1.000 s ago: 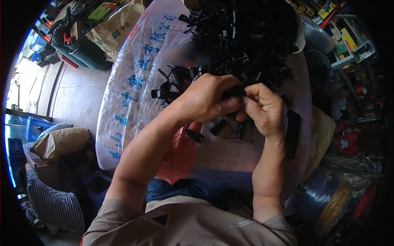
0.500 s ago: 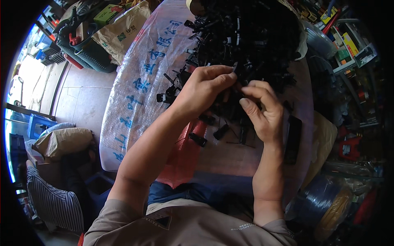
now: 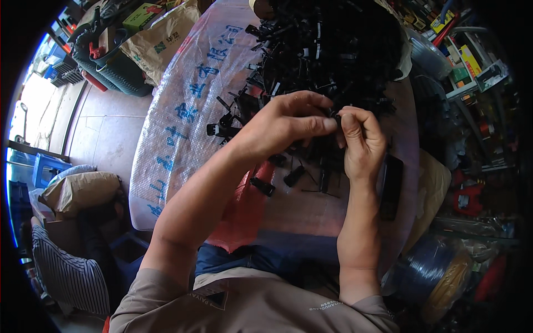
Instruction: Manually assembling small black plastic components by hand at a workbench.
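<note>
My left hand point(image 3: 283, 125) and my right hand point(image 3: 361, 141) meet fingertip to fingertip over the table, pinching a small black plastic part point(image 3: 336, 117) between them; most of it is hidden by the fingers. Just beyond the hands lies a big heap of black plastic parts point(image 3: 333, 50). Loose black pieces point(image 3: 262, 186) are scattered under my wrists on the white woven sheet point(image 3: 183, 116) that covers the table. A red cloth point(image 3: 244, 211) lies at the near edge under my left forearm.
A flat black object point(image 3: 390, 186) lies to the right of my right wrist. Green crates point(image 3: 105, 61) and a brown sack point(image 3: 158, 39) stand at the far left. Cluttered shelves point(image 3: 461, 72) line the right. Brown sacks point(image 3: 78, 191) and a blue stool point(image 3: 47, 166) sit on the floor at left.
My hands parted slightly half a second ago and have come back together on the small black part, a little farther from me than a second ago.
</note>
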Demonstrator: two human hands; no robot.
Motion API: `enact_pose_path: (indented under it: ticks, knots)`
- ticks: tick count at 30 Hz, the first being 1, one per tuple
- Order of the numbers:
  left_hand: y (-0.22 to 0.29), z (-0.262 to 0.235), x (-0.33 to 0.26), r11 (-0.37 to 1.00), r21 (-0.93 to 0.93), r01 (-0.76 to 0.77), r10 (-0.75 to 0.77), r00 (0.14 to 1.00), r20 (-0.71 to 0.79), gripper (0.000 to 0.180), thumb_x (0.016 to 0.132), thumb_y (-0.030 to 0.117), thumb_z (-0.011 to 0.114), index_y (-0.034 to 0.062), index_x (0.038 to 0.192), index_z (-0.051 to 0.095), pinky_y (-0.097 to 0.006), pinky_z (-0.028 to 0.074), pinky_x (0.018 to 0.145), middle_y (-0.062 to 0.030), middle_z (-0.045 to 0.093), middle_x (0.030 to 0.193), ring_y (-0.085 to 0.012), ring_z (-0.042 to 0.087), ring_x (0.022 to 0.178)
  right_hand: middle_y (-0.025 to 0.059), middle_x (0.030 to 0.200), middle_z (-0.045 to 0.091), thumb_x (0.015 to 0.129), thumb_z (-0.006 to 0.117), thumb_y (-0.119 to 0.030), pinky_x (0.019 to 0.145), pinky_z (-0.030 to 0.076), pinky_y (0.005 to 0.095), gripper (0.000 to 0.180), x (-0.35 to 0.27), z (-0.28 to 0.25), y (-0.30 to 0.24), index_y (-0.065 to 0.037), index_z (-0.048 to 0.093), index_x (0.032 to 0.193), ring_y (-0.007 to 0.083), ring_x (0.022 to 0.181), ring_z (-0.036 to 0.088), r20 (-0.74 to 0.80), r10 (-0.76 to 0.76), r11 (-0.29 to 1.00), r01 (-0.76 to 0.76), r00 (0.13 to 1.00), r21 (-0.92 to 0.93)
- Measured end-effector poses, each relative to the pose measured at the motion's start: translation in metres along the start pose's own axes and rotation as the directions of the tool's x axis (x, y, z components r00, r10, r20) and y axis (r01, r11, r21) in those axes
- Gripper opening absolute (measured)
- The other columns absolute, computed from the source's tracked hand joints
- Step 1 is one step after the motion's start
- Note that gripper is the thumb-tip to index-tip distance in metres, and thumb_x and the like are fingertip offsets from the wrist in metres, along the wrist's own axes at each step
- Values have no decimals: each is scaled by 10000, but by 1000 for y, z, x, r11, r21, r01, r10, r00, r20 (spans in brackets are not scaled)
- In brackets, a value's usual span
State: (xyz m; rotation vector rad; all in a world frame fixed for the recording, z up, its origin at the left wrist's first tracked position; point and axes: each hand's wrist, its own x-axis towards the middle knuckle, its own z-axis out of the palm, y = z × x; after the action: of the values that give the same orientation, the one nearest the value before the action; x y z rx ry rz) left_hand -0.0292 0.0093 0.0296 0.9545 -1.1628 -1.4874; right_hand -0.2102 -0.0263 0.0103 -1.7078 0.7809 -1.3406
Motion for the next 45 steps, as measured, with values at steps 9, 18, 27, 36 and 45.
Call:
enact_pose_path:
  ticks: [9, 18, 27, 36, 45]
  knots:
    - [-17, 12, 1, 951, 163, -261, 288, 941, -176, 138, 858, 69, 637, -32, 949, 658, -263, 511, 682, -86, 678, 804, -106, 624, 746, 17, 830, 626, 909, 603, -45, 580, 451, 200, 87, -2, 6, -2, -12, 635, 982, 60, 659, 547, 45, 193, 949, -198, 980, 244]
    - [-14, 9, 3, 921, 278, -272, 321, 935, -149, 166, 874, 94, 659, -20, 995, 646, -238, 501, 763, -46, 669, 877, -83, 608, 827, 73, 1003, 614, 878, 546, 12, 615, 467, 215, 116, -2, 6, 3, 10, 617, 970, 78, 699, 560, 37, 88, 964, -94, 995, 248]
    - [-12, -34, 13, 845, -438, -306, 259, 952, -165, 261, 910, 211, 534, -2, 1026, 633, -270, 483, 629, -90, 638, 876, -141, 600, 754, 2, 820, 613, 849, 702, -78, 609, 438, 189, 212, -13, 22, -13, -13, 584, 1012, 31, 700, 548, 236, 222, 965, -248, 946, 86]
    - [-7, -68, 10, 517, -832, -202, 127, 979, -159, 212, 843, 129, 583, -11, 1000, 610, -493, 585, 774, -166, 630, 1011, -328, 631, 975, 126, 884, 620, 732, 656, 0, 705, 500, 380, 186, -24, 44, -7, -24, 635, 915, 320, 804, 617, 552, -84, 838, 358, 830, -411]
    - [4, -55, 6, 455, -858, -238, 79, 971, -227, 242, 803, 91, 592, -21, 1017, 596, -453, 582, 773, -222, 603, 1017, -275, 635, 809, 39, 993, 619, 881, 639, -14, 664, 460, 188, 179, -3, 3, -6, 10, 624, 1057, 71, 766, 579, 20, 60, 989, -63, 998, 136]
